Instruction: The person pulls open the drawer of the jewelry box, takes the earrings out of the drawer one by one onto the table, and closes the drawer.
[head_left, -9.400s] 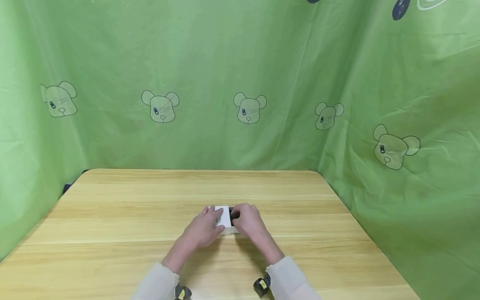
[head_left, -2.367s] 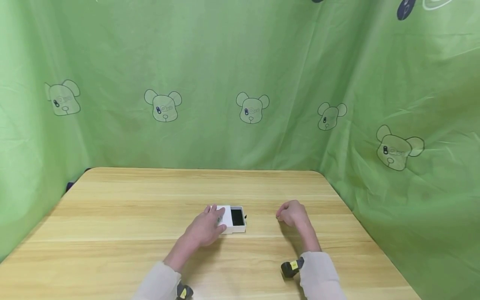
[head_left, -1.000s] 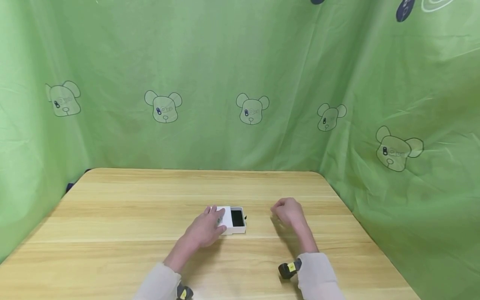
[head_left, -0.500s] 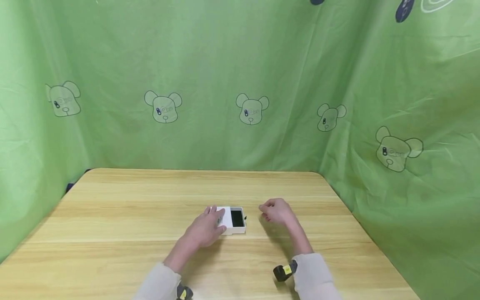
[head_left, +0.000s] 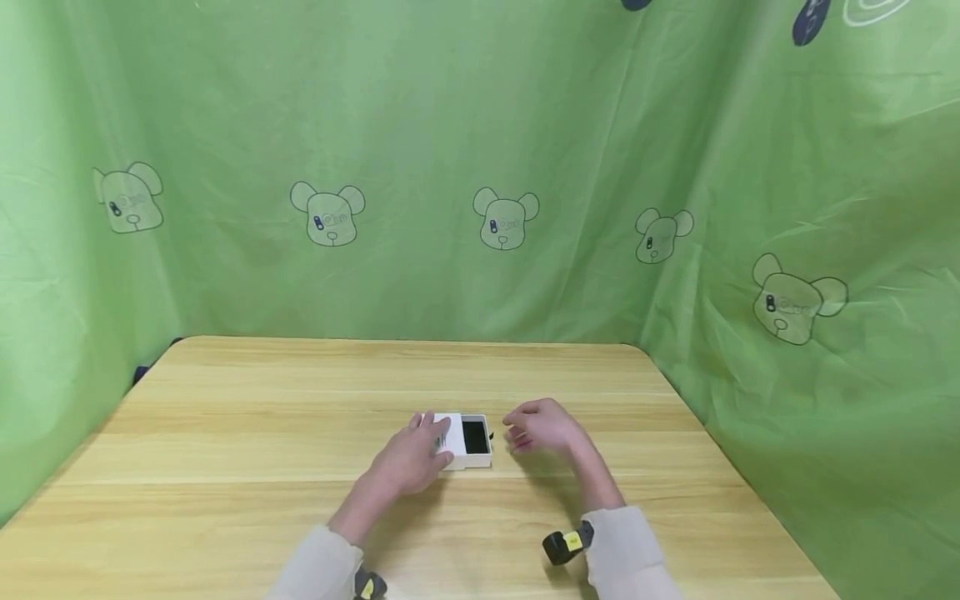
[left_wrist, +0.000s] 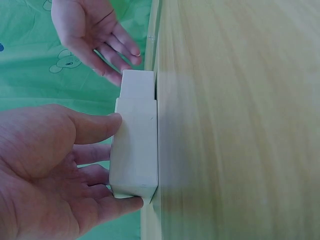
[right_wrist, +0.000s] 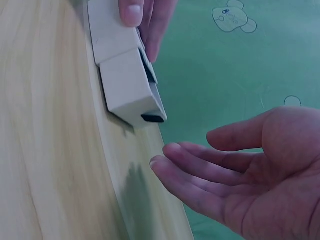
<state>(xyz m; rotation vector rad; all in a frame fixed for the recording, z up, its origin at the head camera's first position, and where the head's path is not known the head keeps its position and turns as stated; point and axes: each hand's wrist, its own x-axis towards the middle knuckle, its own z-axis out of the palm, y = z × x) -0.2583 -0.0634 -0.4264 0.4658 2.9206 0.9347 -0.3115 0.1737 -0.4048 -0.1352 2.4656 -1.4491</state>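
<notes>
A small white drawer box (head_left: 452,429) lies on the table, its inner tray (head_left: 477,460) slid partway out to the right. The tray's inside looks black, and a black pull tab (right_wrist: 153,118) sticks out of its end. My left hand (head_left: 408,460) holds the sleeve, with the thumb on the near side and the fingers over the top and far side. Just right of the tray hovers my right hand (head_left: 543,427), apart from the box. Its fingers are loosely bent, and nothing shows between them in the right wrist view.
The wooden table (head_left: 262,417) has light planks. Behind it and along its sides hangs a green curtain (head_left: 420,125) with bear-head prints. A black wrist camera (head_left: 564,546) is strapped at the right sleeve.
Earlier my right hand was at the tray, then well to its right with fingers curled. Over the last second it has come left towards the tray, its fingers spreading. The left hand stays put.
</notes>
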